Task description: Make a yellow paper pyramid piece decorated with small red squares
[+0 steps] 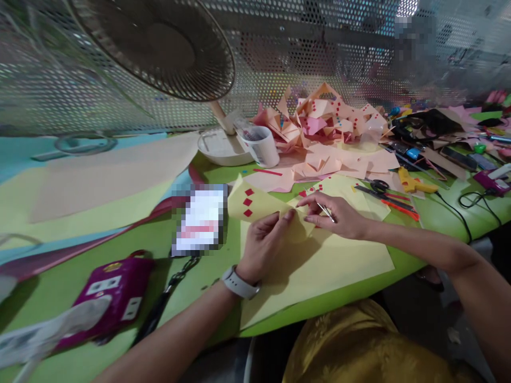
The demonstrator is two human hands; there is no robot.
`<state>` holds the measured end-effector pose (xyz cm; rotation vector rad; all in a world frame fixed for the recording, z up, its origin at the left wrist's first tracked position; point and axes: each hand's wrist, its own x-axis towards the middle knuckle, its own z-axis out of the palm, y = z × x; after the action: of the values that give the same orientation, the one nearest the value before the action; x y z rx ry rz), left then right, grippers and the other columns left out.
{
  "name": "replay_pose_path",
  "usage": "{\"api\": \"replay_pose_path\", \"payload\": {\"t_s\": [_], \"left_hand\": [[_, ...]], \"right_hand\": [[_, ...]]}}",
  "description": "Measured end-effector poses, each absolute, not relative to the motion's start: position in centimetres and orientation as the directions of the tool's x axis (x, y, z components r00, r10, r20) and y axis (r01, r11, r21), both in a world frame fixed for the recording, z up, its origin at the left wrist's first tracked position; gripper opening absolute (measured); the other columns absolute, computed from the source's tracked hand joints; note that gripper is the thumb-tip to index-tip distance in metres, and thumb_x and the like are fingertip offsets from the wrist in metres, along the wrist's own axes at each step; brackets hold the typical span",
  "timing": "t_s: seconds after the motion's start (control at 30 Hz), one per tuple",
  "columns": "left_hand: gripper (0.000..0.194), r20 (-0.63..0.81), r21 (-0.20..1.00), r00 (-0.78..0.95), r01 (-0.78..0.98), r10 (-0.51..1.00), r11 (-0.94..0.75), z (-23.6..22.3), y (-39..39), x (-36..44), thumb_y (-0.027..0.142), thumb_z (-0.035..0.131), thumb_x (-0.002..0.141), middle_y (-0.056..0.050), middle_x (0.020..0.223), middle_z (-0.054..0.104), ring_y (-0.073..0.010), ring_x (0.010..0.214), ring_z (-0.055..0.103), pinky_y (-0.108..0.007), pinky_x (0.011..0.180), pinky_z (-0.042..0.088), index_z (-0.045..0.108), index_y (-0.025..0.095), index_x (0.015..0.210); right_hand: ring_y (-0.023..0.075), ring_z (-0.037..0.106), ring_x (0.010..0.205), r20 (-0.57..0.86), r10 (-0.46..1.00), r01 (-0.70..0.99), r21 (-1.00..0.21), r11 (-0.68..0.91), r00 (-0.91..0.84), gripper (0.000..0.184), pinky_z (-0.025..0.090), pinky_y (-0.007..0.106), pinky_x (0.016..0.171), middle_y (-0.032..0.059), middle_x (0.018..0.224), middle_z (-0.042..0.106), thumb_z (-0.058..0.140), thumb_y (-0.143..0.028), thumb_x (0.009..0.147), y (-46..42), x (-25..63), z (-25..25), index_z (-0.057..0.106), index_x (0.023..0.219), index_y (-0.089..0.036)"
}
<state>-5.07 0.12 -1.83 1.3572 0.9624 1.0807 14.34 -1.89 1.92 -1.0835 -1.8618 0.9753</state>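
My left hand (265, 242), with a white watch at the wrist, pinches a folded pale yellow paper piece (259, 207) that carries small red diamond stickers. My right hand (337, 215) rests on the same piece from the right, fingers closed around thin metal tweezers (326, 211). Both hands work above a large flat yellow sheet (319, 266) lying on the green table (199, 298).
A heap of folded pink paper pieces (327, 127) lies behind, next to a white cup (262, 146) and a fan's base (219, 146). Scissors (383, 190), a yellow glue gun (413, 183) and cables sit to the right. A magenta pouch (114, 295) lies at the left.
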Motion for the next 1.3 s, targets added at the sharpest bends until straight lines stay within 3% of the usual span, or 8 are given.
{"api": "replay_pose_path", "payload": {"t_s": [0.4,0.5,0.6,0.73,0.83,0.97,1.13,1.3], "left_hand": [[0.038,-0.054,0.990,0.394,-0.101,0.917,0.101,-1.4,0.2,-4.4,0.053,0.076,0.074,-0.001,0.078,0.064,-0.0164,0.070,0.063,-0.024,0.053,0.059,0.066,0.018,0.082],[0.038,-0.036,0.990,0.329,-0.119,0.944,0.080,-1.3,0.2,-4.5,0.054,0.073,0.077,-0.001,0.082,0.065,-0.0164,0.070,0.067,-0.024,0.052,0.060,0.063,0.019,0.087],[0.039,-0.038,0.991,0.303,-0.113,0.952,0.075,-1.5,0.4,-4.6,0.054,0.072,0.078,-0.001,0.086,0.067,-0.0187,0.071,0.070,-0.025,0.050,0.059,0.060,0.019,0.092],[0.034,-0.027,0.990,0.267,-0.125,0.963,0.063,-1.8,0.6,-4.7,0.050,0.073,0.078,0.002,0.077,0.062,-0.0172,0.069,0.070,-0.023,0.052,0.058,0.057,0.020,0.085],[0.032,-0.032,0.988,0.260,-0.140,0.965,0.071,-1.9,0.7,-4.8,0.047,0.075,0.078,0.003,0.075,0.061,-0.0156,0.069,0.069,-0.023,0.056,0.060,0.058,0.021,0.084],[0.031,-0.041,0.986,0.262,-0.147,0.964,0.081,-1.7,0.6,-4.8,0.046,0.077,0.077,0.003,0.075,0.062,-0.0163,0.071,0.070,-0.025,0.061,0.062,0.061,0.022,0.087],[0.032,-0.049,0.986,0.248,-0.145,0.967,0.087,-1.4,0.4,-4.7,0.047,0.079,0.074,0.004,0.074,0.064,-0.0167,0.071,0.071,-0.027,0.062,0.063,0.063,0.022,0.087],[0.033,-0.070,0.983,0.269,-0.148,0.961,0.113,-1.4,0.4,-4.4,0.048,0.079,0.074,0.002,0.080,0.068,-0.0171,0.075,0.072,-0.024,0.060,0.062,0.064,0.020,0.084]], "right_hand": [[0.0158,0.065,0.087,0.283,0.898,0.405,-0.817,0.410,-0.337,0.031,0.050,0.029,0.077,0.0044,0.095,0.068,0.059,-0.030,0.090,-0.4,17.7,2.2,0.060,0.119,-0.020],[0.0178,0.065,0.089,0.307,0.869,0.613,-0.618,0.492,-0.387,0.030,0.047,0.031,0.079,0.0071,0.101,0.070,0.051,-0.024,0.094,-0.6,19.4,1.8,0.061,0.122,-0.020],[0.0183,0.063,0.081,0.207,0.835,0.797,-0.252,0.549,-0.510,0.032,0.042,0.031,0.073,0.0093,0.092,0.071,0.049,-0.012,0.093,-1.1,21.1,1.3,0.065,0.120,-0.017],[0.0171,0.058,0.074,-0.025,0.796,0.781,0.182,0.598,-0.604,0.044,0.035,0.031,0.068,0.0085,0.083,0.068,0.045,-0.002,0.092,-2.5,22.2,1.2,0.059,0.131,-0.017],[0.0163,0.056,0.069,-0.080,0.800,0.750,0.304,0.588,-0.595,0.060,0.033,0.030,0.063,0.0061,0.083,0.066,0.040,0.002,0.091,-3.6,22.2,1.5,0.042,0.147,-0.019],[0.0170,0.056,0.069,-0.071,0.817,0.771,0.295,0.565,-0.572,0.063,0.036,0.031,0.063,0.0065,0.085,0.067,0.038,0.000,0.091,-4.3,23.1,2.2,0.034,0.151,-0.017],[0.0224,0.062,0.089,0.040,0.958,0.927,0.266,0.264,-0.284,0.049,0.044,0.033,0.074,0.0144,0.107,0.069,0.042,-0.010,0.093,-5.0,28.5,4.1,0.049,0.141,-0.013],[0.0326,0.061,0.107,-0.038,0.972,0.909,0.365,-0.203,0.232,0.068,0.045,0.037,0.080,0.0210,0.124,0.062,0.062,-0.032,0.087,-5.6,35.8,4.3,0.038,0.147,-0.011]]}}
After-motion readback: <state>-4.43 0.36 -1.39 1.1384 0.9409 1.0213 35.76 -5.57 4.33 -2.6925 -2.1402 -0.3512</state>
